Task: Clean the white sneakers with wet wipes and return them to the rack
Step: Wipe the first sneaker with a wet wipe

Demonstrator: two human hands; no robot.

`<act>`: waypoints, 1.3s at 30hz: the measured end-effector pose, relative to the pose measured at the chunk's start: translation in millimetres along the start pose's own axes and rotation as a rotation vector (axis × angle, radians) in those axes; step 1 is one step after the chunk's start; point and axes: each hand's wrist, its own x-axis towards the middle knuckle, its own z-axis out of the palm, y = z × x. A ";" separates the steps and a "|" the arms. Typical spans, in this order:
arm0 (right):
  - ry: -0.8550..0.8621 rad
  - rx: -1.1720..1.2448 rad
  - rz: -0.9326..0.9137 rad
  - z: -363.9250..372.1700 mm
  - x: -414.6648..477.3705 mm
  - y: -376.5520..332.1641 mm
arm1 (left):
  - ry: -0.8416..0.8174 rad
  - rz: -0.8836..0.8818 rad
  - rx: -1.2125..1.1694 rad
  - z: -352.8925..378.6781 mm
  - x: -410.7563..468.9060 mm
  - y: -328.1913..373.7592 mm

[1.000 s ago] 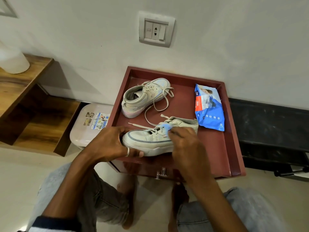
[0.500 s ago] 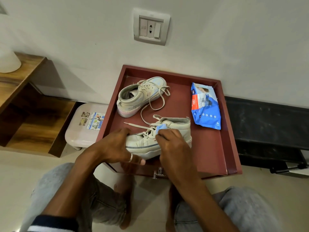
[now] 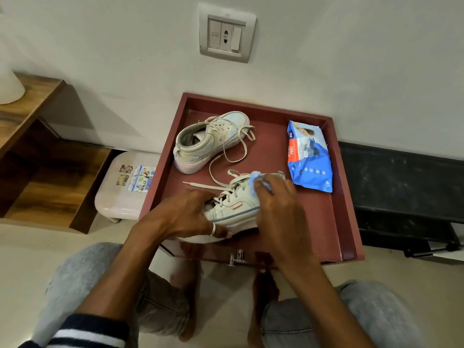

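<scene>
Two white sneakers lie on a dark red tray-like rack top (image 3: 324, 222). The near sneaker (image 3: 234, 205) lies at the front, toe to the left. My left hand (image 3: 185, 214) grips its toe end and holds it steady. My right hand (image 3: 276, 207) pinches a pale blue wet wipe (image 3: 256, 179) against the sneaker's ankle and tongue area. The far sneaker (image 3: 208, 141) lies on its side behind, laces trailing loose. A blue wet wipe pack (image 3: 308, 156) rests at the rack's right side.
A white plastic stool (image 3: 125, 187) stands left of the rack, beside a wooden shelf unit (image 3: 37, 156). A dark low ledge (image 3: 401, 189) runs to the right. A wall socket (image 3: 226, 33) sits above. My knees in grey jeans are below the rack.
My right hand with the wipe has slid right along the near sneaker, from the laces toward the ankle. My left hand kept its hold on the toe.
</scene>
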 end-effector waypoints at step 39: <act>0.169 0.250 -0.005 7.6 -1.6 17.0 | -0.130 -0.024 -0.016 -16.3 16.7 -2.9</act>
